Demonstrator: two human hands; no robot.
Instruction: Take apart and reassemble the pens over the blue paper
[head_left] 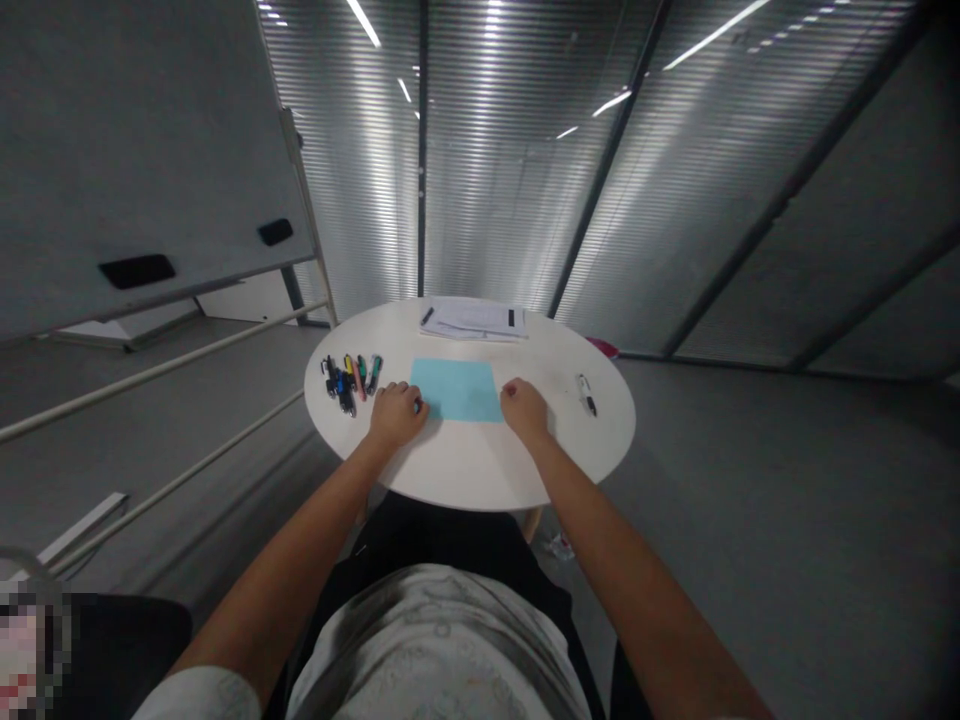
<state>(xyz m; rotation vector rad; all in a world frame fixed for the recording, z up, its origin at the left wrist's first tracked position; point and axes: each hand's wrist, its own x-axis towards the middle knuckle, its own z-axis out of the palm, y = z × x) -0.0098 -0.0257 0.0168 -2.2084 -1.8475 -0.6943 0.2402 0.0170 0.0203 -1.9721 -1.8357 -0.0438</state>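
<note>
A light blue sheet of paper [459, 390] lies flat on the round white table in front of me. My left hand [396, 414] rests at the sheet's left edge, its fingers curled in and the thumb near the forefinger, with no object showing in it. At the right edge of the sheet sits my right hand [524, 408], closed in a loose fist, with nothing seen in it. Left of my left hand lies a loose cluster of pens and markers [346, 384] in several colours. A black-and-white marker [587, 395] lies alone to the right of my right hand.
A stack of white papers [472, 319] with a dark pen-like item on it lies at the far side of the table [465, 470]. A whiteboard [150, 130] on a rail frame [172, 375] stands at the left. Blinds cover the glass wall [487, 200] behind.
</note>
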